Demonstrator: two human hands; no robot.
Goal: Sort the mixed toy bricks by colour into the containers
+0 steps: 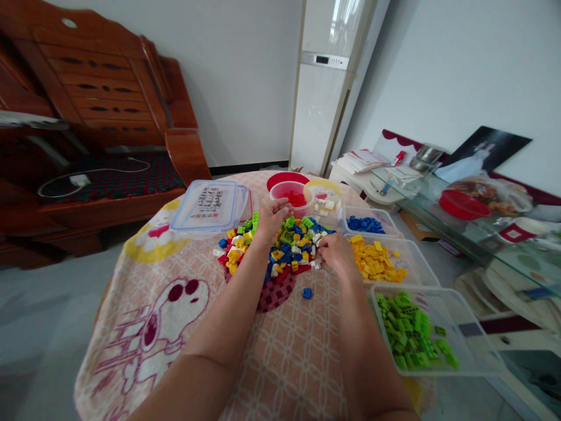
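Note:
A mixed pile of toy building bricks [287, 248] in yellow, blue, green, white and red lies mid-table. My left hand [274, 216] reaches over the pile's far side, fingers stretched out close to the front of a bowl [277, 190] of red bricks [295, 199]. At the pile's right edge, my right hand [336, 251] has its fingers curled together beside some white bricks; whatever is between the fingertips is too small to make out. A single blue brick [307, 293] sits apart on the cloth, in front of the pile.
Clear boxes along the right hold blue bricks [366, 225], yellow bricks [377, 261] and green bricks [409, 330]. White bricks [325, 206] lie right of the bowl. Stacked lids [204, 206] rest at the back left. A glass-topped stand [473, 225] adjoins the table's right side.

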